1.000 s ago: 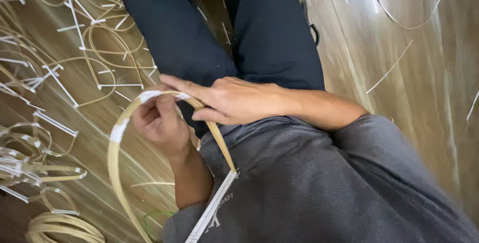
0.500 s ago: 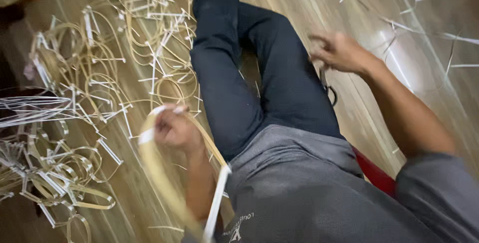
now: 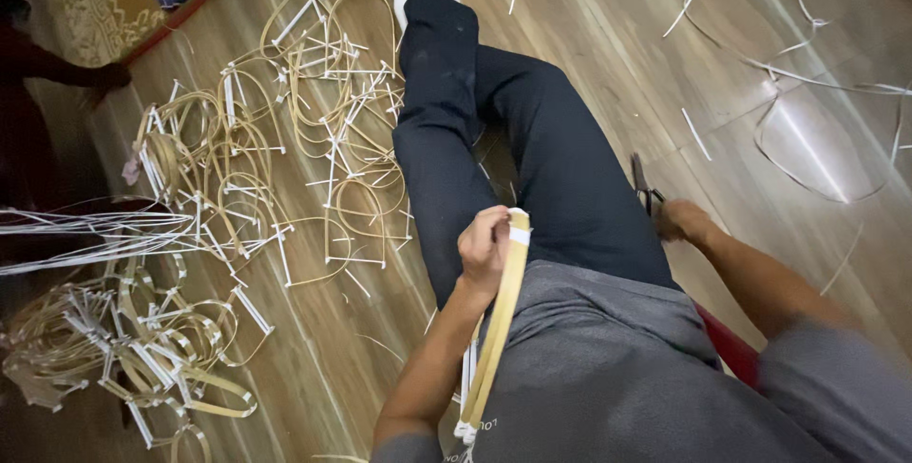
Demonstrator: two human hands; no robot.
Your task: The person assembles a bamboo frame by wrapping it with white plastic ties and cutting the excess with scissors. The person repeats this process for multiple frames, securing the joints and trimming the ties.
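While the left hand grips a bent bamboo strip over the lap, the right hand closes on scissors on the wooden floor. Finished strip hoops lie toward the floor's left edge.

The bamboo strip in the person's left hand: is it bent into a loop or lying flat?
Bent: the bamboo strip curves from the left hand down to its white-taped ends. Whether the loop closes cannot be told.

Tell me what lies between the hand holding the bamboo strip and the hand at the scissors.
In the head view, the person's own right leg in dark trousers lies between the left hand, gripping the bamboo strip, and the right hand at the scissors.
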